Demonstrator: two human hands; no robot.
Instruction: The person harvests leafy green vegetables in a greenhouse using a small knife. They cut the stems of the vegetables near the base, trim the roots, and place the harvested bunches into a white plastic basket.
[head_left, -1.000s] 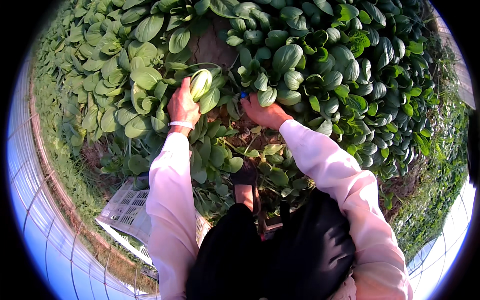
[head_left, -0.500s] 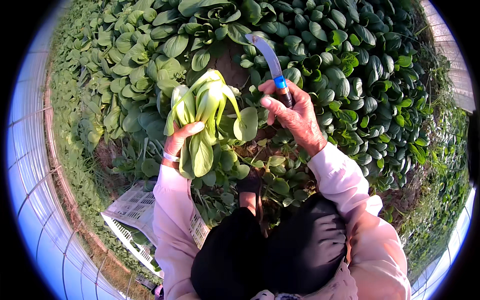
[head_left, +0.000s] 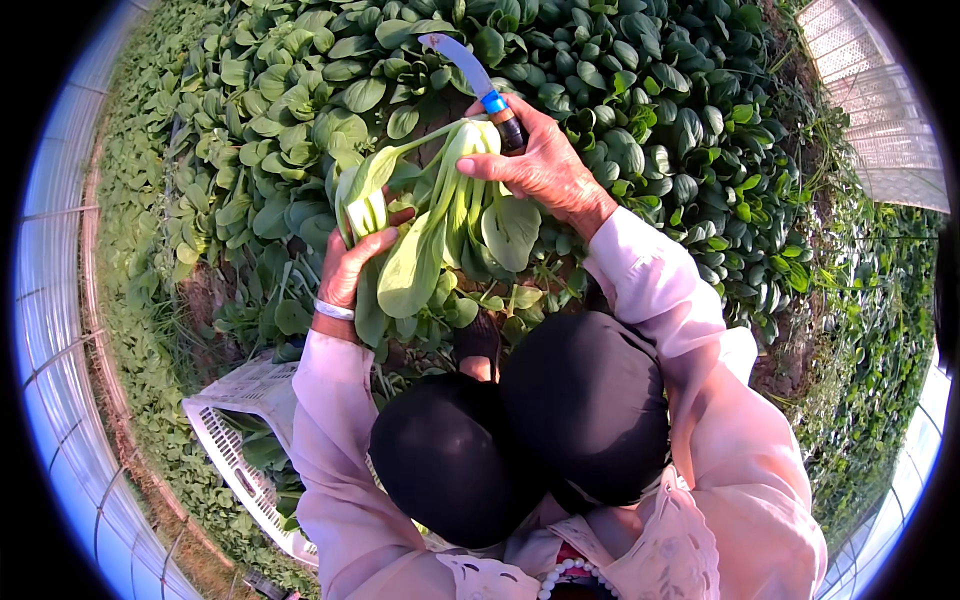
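My left hand [head_left: 352,262] is closed around one bok choy [head_left: 362,208], its pale base up and its leaves hanging down. In my right hand [head_left: 548,165] is a curved knife [head_left: 466,68] with a blue band and a dark handle, its blade pointing up and to the left. The thumb and fingers of that same hand also pinch the pale base of a second bok choy [head_left: 432,250]. The blade stands clear above both plants. Leaves hide part of the left fingers, and my right hand covers much of the knife handle.
Growing bok choy [head_left: 640,110] fills the ground ahead and to the right. A white slatted plastic crate [head_left: 250,385] with greens inside stands at my lower left. My bent knees [head_left: 585,410] are close below the hands. Clear plastic sheeting [head_left: 60,300] runs along the left.
My right hand, with the knife, has moved left and up to the bok choy and taken hold of one plant. The two plants have spread apart, one in each hand.
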